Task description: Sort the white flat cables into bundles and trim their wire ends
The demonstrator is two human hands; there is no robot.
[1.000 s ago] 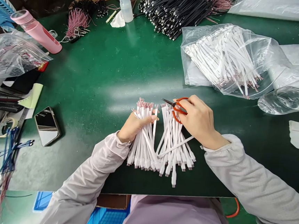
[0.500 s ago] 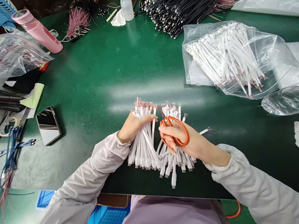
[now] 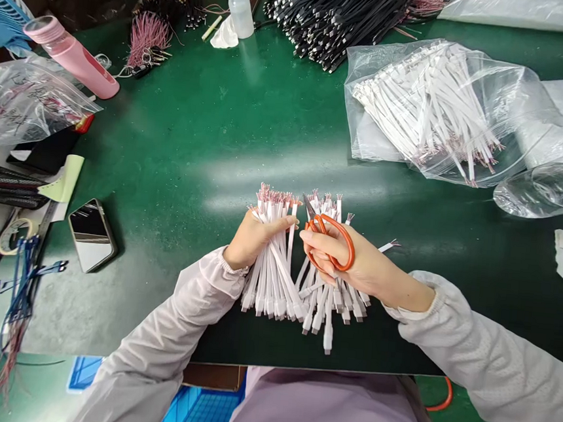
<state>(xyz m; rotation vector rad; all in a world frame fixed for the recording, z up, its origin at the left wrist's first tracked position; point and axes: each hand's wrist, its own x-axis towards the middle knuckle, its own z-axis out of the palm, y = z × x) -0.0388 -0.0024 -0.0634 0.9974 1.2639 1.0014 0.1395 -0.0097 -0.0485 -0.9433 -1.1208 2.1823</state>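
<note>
My left hand is closed on a bundle of flat white cables, its thumb lying over them near the top. Reddish bare wire ends stick out above that hand, and the plugs point toward the table's front edge. In my right hand is a pair of scissors with orange handles. The blades point up and left, close to the wire ends of the bundle. Beneath the right hand lies a second, looser pile of white cables, partly hidden by the hand and scissors.
A clear plastic bag of white cables lies at the back right. Black cables are heaped at the far edge near a translucent bottle. On the left are a phone, a pink bottle and blue cables.
The scissors have turned slightly in my right hand, and more of the blades shows beside the wire ends. My left hand stays on the bundle.
</note>
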